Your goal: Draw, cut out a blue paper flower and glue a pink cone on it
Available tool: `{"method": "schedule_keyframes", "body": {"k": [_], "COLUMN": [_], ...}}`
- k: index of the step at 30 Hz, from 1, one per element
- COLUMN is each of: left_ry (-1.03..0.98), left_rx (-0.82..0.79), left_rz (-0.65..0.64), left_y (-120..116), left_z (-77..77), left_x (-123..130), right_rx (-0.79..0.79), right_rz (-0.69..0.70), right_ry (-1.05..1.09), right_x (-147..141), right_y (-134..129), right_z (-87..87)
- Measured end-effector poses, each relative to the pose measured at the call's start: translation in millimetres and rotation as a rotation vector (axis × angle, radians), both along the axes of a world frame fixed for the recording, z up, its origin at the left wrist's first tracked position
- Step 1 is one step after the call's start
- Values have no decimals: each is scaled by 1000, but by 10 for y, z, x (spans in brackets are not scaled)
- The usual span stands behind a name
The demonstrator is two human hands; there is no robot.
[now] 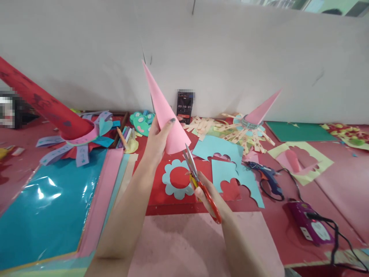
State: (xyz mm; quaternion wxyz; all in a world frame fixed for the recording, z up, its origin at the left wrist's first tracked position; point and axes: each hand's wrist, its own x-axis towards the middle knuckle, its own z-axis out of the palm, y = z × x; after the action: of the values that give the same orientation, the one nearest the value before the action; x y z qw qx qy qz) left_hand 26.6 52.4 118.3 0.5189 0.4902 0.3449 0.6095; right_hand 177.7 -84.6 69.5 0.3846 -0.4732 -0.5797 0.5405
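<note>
My left hand [159, 139] is wrapped round a pink paper cone [163, 105], whose tip points up and to the left. Red-handled scissors [208, 200] are gripped in my right hand [203, 188], their blades close to the cone's lower right edge and slightly parted. Whether the blades touch the paper is not clear. Beneath the hands lies a light blue scalloped ring [168, 187] on red paper [158, 192]. Cut light blue sheets [221, 148] rest right of the cone.
A red cone hat [54, 111] stands at left above a wrapped blue pack [52, 204]. Behind are a phone [185, 105] and a smaller pink cone hat [263, 109]. To the right lie a glue gun [266, 177] and a purple power box [309, 223] with cables.
</note>
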Motion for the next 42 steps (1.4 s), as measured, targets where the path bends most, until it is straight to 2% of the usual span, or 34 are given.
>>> {"method": "schedule_keyframes", "body": {"k": [7, 11, 23, 33, 42], "left_ry": [-112, -174, -177, -168, -181], "left_rx": [-52, -51, -63, -37, -36], "left_rz": [-150, -197, -173, -191, -199], "left_y": [-55, -81, -56, -76, -60], "left_z": [2, -20, -129, -103, -151], "left_x": [34, 103, 126, 157, 160], "right_rx": [40, 68, 53, 27, 57], "right_rz": [16, 10, 0, -34, -70], "right_ry": [142, 155, 164, 159, 100], "right_x": [5, 1, 11, -1, -3], "right_y": [7, 12, 11, 17, 5], "right_z": [-45, -46, -42, -44, -67]}}
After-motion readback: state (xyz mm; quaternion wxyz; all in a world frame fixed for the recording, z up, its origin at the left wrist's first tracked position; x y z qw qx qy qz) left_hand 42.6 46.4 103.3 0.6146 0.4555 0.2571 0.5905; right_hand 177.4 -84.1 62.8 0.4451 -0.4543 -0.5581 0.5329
